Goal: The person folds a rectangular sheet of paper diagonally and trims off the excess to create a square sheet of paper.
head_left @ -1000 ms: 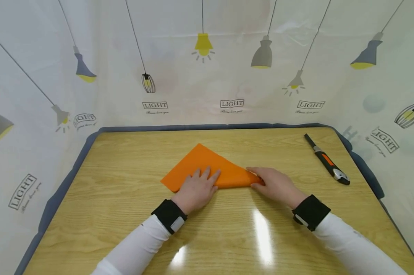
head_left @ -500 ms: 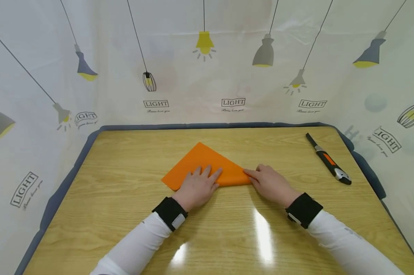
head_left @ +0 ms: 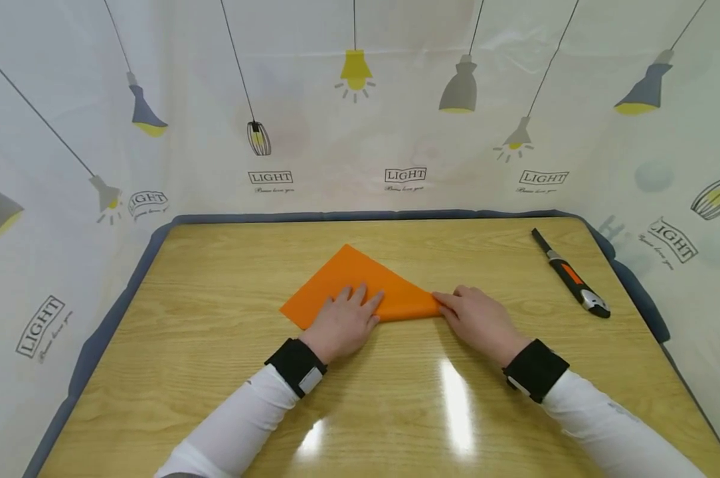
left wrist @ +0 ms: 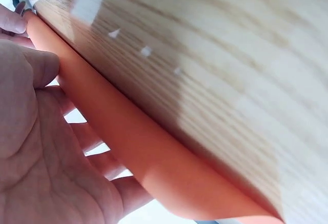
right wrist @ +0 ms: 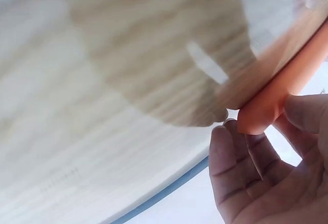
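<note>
A sheet of orange paper (head_left: 360,269) lies on the table, its near side folded over into a rounded roll that narrows to the right. Across its middle rests my left hand (head_left: 345,325), fingers spread and straight. In the left wrist view its palm and thumb show along the paper's rounded fold (left wrist: 123,116). My right hand (head_left: 482,322) pinches the narrow right end, thumb and index finger at the folded edge. Seen from the right wrist, the thumb meets the orange fold (right wrist: 271,103) while the other fingers lie beyond the tip. The hand partly covers that tip in the head view.
A black long-nosed lighter (head_left: 572,279) with an orange panel lies at the table's right rear. Behind the wooden table (head_left: 228,265) hangs a white sheet (head_left: 312,146) printed with lamps, with dark blue edging along the tabletop.
My right hand shifted left along the fold with its index finger coming onto the paper's edge, then slid slightly back right. The left hand has stayed on the sheet.
</note>
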`<state>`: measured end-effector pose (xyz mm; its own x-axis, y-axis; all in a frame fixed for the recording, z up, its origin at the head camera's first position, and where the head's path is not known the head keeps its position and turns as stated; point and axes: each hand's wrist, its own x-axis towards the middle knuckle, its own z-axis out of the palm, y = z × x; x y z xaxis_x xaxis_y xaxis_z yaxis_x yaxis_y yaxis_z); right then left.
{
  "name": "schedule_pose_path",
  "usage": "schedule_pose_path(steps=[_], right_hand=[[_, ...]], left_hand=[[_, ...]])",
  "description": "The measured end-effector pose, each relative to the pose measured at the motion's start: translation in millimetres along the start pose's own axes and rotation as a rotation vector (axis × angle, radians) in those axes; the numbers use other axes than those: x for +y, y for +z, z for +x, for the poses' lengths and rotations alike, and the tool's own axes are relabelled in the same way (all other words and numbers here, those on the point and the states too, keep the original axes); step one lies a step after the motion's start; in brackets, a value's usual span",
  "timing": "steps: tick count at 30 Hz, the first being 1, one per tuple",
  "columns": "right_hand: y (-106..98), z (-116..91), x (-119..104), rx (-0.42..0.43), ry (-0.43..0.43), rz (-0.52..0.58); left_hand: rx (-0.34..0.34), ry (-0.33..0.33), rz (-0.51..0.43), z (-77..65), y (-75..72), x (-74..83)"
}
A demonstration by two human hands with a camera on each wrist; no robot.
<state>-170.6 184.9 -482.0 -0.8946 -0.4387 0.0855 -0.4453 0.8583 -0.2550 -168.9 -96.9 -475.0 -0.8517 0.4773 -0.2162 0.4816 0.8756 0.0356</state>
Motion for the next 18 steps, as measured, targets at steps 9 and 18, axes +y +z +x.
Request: schedule_pose_path(steps=[9, 18], right_hand=[[0.3, 6.4, 0.3, -0.048, 0.007, -0.001], [-5.5, 5.2, -0.6, -0.051, 0.048, 0.094]], left_hand=[[0.001, -0.006, 0.019, 3.4, -2.5, -1.5], [-0.025, -0.02, 0.032, 2.1, -1.6, -0.6]])
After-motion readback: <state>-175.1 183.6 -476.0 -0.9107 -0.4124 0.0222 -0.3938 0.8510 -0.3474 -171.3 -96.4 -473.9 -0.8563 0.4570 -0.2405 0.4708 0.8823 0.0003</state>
